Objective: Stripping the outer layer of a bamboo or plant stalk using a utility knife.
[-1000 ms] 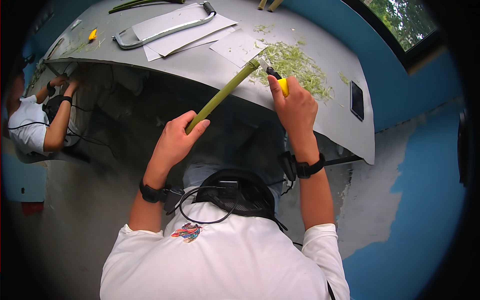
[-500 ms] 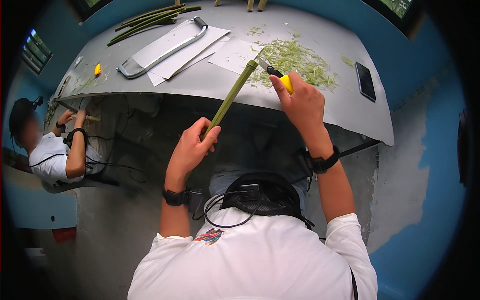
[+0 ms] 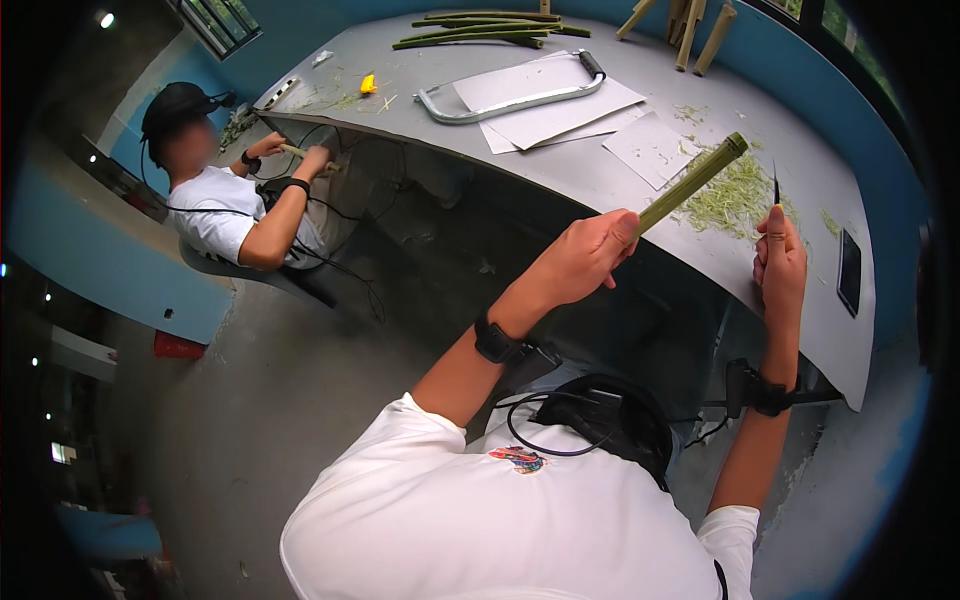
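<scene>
My left hand is wrapped round a green bamboo stick, which slants up and to the right over the table's front edge. Its far end, with a node ring, is uppermost. In my right hand is a knife with a thin blade pointing up; most of its yellow handle is hidden by my fingers. The blade stands apart from the stick, to its right. Pale green shavings lie on the table behind and between both hands.
On the grey table lie a hacksaw over white paper sheets, several green stalks, a yellow object and a phone. Bamboo pieces stand at the back. A seated co-worker holds a stick at left.
The view has swung left, so the scene sits further right. My right hand has drawn the knife away from the bamboo's upper end, and the blade now points up.
</scene>
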{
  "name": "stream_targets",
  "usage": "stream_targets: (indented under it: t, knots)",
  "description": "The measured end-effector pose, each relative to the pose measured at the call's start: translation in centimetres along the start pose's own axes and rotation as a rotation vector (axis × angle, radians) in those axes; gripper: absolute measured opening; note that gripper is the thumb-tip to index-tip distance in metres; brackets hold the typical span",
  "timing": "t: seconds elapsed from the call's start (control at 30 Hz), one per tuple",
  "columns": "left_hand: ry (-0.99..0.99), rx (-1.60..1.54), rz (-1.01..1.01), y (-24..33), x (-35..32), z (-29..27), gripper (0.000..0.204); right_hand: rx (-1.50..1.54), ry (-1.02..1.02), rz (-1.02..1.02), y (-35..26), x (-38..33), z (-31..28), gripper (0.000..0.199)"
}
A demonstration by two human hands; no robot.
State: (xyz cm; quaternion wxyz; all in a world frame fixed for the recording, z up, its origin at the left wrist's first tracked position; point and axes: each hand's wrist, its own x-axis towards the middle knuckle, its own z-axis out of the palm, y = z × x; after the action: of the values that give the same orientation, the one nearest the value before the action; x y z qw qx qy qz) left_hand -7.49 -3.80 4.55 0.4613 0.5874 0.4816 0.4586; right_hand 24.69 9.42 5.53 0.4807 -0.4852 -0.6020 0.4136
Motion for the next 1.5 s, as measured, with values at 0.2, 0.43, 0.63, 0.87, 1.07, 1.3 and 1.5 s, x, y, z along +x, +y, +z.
stream_targets:
  t: [0.2,0.43,0.63,0.87,1.07,1.3,1.5]
  knots:
    - [-0.026,0.058,0.046,1.6,1.5,1.2,0.036,0.318,0.035,0.114,-0.5,-0.5,-0.8,0.049]
    - [-0.045,0.061,0.072,2.6,1.9,1.8,0.037,0.321,0.013,0.095,-0.4,-0.8,-0.9,0.051]
    - [0.033,0.164,0.275,-0.5,2.8,2.2,0.060,0.383,-0.035,0.039,-0.2,-1.1,-1.1,0.050]
    - [0.091,0.222,0.142,-1.8,2.6,1.6,0.056,0.298,-0.061,0.006,-1.5,-1.8,-0.2,0.049]
    - [0.153,0.404,0.154,-0.7,1.0,1.5,0.052,0.150,-0.050,-0.071,-1.5,-2.2,0.3,0.049]
    - [0.187,0.298,0.106,-3.8,-0.8,-0.2,0.052,-0.384,-0.046,-0.421,-0.7,-2.5,2.0,0.051]
    - [0.060,0.014,-0.042,-5.0,0.0,-0.9,0.056,-0.739,-0.198,-0.543,-4.5,-5.6,5.4,0.045]
